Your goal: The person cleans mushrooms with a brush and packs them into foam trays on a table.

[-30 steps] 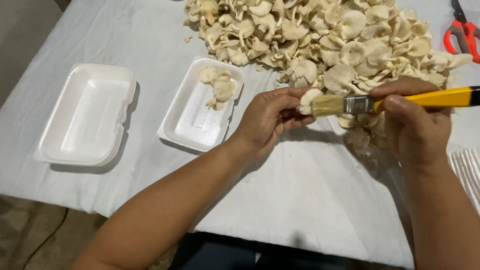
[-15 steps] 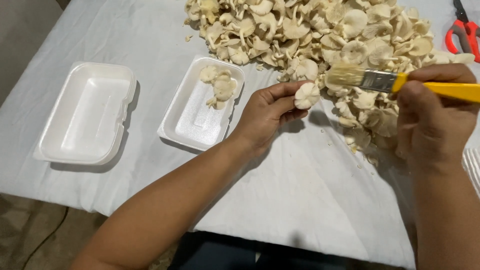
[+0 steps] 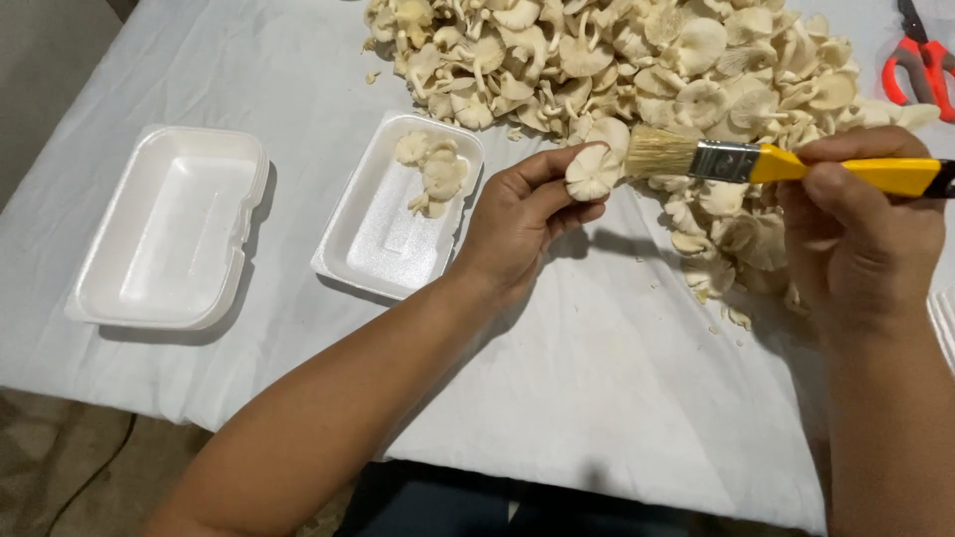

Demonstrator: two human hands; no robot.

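In the head view, you are pinching a single pale mushroom (image 3: 593, 171) between the thumb and fingertips of your left hand (image 3: 522, 214), holding it above the white cloth (image 3: 597, 378) that is covering the table. The cap is facing toward your right side. Your right hand (image 3: 860, 239) is closing around the yellow handle of a paintbrush (image 3: 786, 162), and its pale bristles are sitting just beside the mushroom, at its right edge; whether they are actually touching it is hard to tell.

Behind your hands, a big heap of loose mushrooms (image 3: 637, 60) is lying across the top of the cloth and spilling down under the brush. To the left of your left hand, a white foam tray (image 3: 373, 239) is holding a few mushrooms at its far end. Further left, well apart from it, a second foam tray (image 3: 169, 239) is sitting with nothing in it. Red-handled scissors (image 3: 920, 65) are lying at the top right corner.
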